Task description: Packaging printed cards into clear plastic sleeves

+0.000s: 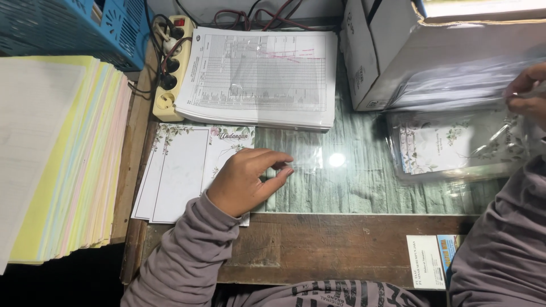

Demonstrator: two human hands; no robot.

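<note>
— What are the hands doing?

— The left hand (244, 181) rests on the table (318, 239), thumb and forefinger pinched narrow on the edge of a clear plastic sleeve (304, 161) that lies flat on the glass top. The sleeve is nearly see-through, so its outline is hard to trace.

— And the right hand?

— The right hand (526, 94) is at the far right edge of the view, only partly visible. Its fingers are curled on the crinkled clear wrapping of a bundle of floral cards (438, 148). I cannot tell how firmly it grips.

— Where is that bundle?

— On the table to the right, just in front of a grey cardboard box (398, 51), well apart from the left hand.

— What lies around the left hand?

— Under the wrist and to its left is a small stack of white cards with leafy floral borders (179, 170), lying flat. Behind them sits a thick stack of printed forms (261, 77), with a cream power strip (169, 68) just to its left, several plugs in it.

— Further out?

— At the far left there is a tall pile of pastel paper (62, 153), yellow, pink and pale blue sheets, and a blue plastic basket (68, 28) behind it. At the near edge of the table, on the right, lies a small white box (425, 261).
</note>
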